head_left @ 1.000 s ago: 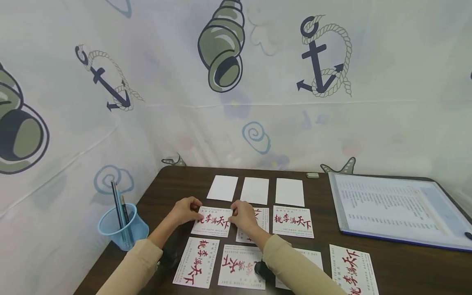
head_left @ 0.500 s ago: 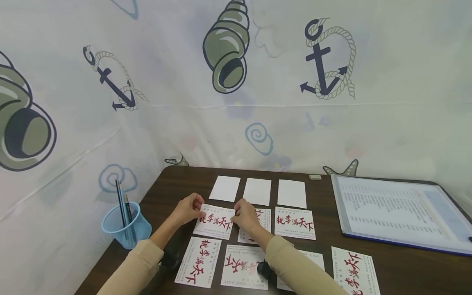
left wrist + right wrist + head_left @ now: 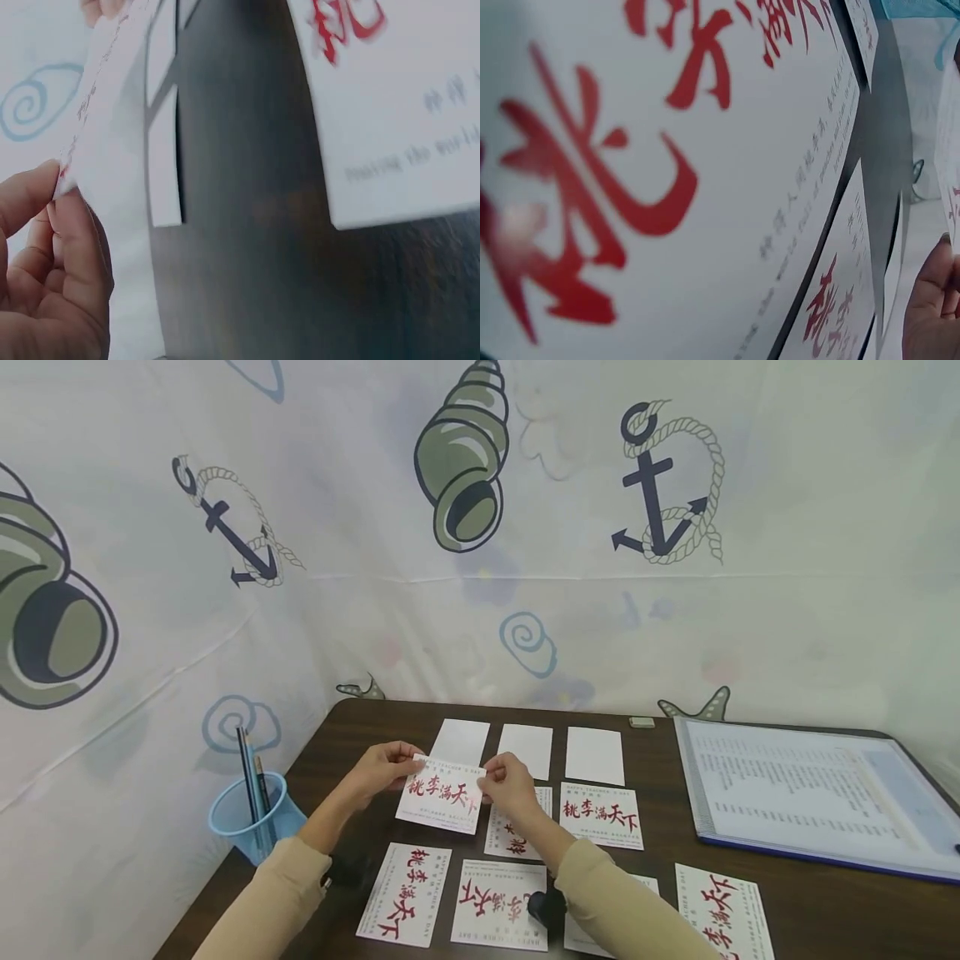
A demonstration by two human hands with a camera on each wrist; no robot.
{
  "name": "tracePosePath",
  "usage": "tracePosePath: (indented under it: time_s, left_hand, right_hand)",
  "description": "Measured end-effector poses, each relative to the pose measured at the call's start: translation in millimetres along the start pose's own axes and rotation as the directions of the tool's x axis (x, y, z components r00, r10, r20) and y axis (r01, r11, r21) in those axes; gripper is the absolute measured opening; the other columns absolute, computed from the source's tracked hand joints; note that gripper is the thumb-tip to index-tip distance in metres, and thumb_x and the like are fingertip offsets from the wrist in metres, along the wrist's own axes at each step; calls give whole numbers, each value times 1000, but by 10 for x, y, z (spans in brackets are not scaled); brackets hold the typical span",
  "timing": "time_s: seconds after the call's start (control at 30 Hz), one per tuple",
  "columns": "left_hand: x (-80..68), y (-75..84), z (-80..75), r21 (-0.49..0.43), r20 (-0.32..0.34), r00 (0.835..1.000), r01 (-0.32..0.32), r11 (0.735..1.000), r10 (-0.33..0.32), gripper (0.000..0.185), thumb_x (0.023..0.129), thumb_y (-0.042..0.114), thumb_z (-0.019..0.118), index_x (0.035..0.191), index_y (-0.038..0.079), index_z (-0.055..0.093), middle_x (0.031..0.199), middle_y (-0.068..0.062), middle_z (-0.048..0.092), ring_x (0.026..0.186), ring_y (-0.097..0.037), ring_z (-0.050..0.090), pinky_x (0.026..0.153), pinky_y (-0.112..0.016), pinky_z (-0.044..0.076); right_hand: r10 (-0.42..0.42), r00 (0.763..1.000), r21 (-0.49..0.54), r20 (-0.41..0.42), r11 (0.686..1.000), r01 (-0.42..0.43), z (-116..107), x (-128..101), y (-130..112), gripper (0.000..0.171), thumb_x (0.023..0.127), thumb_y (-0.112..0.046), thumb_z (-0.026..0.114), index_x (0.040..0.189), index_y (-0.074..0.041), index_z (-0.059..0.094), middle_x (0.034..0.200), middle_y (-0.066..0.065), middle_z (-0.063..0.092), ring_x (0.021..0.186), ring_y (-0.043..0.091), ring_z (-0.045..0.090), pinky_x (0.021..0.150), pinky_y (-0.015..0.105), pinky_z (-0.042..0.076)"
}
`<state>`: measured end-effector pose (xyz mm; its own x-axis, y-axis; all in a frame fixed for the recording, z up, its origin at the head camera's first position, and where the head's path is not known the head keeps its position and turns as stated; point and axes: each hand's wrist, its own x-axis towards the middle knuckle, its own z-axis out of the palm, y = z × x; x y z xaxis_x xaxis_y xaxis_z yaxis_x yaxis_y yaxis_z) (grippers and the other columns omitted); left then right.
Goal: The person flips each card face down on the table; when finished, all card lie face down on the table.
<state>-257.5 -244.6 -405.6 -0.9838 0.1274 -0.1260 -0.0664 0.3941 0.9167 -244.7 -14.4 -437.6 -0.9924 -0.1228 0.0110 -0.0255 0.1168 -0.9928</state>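
Note:
Both hands hold one white card [image 3: 441,806] with red Chinese characters, raised off the table and tilted toward the head camera. My left hand [image 3: 384,770] pinches its upper left corner between thumb and fingers. At the right edge my right hand [image 3: 513,792] pinches it too. The left wrist view shows the left hand [image 3: 60,277] gripping the corner of the card [image 3: 101,97], seen nearly edge-on. In the right wrist view, fingers of the right hand [image 3: 934,304] grip the card's edge. Another printed card [image 3: 517,835] lies partly hidden behind the right wrist.
Three blank white cards [image 3: 527,750] lie in a row at the back of the dark table [image 3: 652,760]. More printed cards [image 3: 600,814] lie in rows nearer the front. A blue cup [image 3: 258,827] of pencils stands left; a large printed sheet or board [image 3: 810,793] lies right.
The card between the hands has come up from the table and tilted, its top edge now overlapping a blank card. Both hands have risen with it. The other cards stay put.

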Motion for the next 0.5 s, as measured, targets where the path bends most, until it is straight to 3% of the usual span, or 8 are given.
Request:
tracePosePath:
  time_s: [0.13, 0.27, 0.4, 0.5]
  left_hand:
    - [13, 85, 46, -44, 17, 1000, -1, 999, 1, 26, 88, 13, 65, 107, -4, 59, 88, -5, 62, 75, -17, 61, 67, -29, 53]
    - [29, 148, 101, -62, -35, 999, -11, 998, 9, 22, 88, 8, 64, 105, -5, 58, 86, -5, 62, 73, -16, 62, 67, -29, 55]
    - [55, 215, 162, -73, -110, 994, -38, 997, 30, 19, 88, 4, 61, 103, -6, 56, 86, -8, 61, 72, -15, 61, 67, -31, 56]
    - [84, 301, 238, -82, -164, 986, -52, 995, 38, 18, 87, 2, 60, 102, -6, 56, 84, -7, 59, 70, -14, 60, 67, -33, 56]
  right_hand:
    - [20, 1000, 52, -9, 998, -20, -77, -2, 11, 20, 85, 5, 61, 103, 6, 52, 83, 7, 53, 66, 12, 55, 64, 27, 56]
    - [8, 996, 36, -92, 999, -5, -106, -24, -21, 21, 85, 1, 63, 104, 3, 55, 84, 6, 54, 72, 11, 55, 67, 24, 54]
    - [-163, 971, -129, -172, 981, 142, -45, -83, -110, 16, 82, -2, 67, 97, -1, 60, 80, 5, 57, 71, 11, 51, 63, 19, 46]
    - [-301, 947, -239, -107, 933, 269, 45, -153, -197, 12, 81, -5, 70, 92, -3, 64, 77, 4, 57, 68, 9, 49, 61, 19, 43]
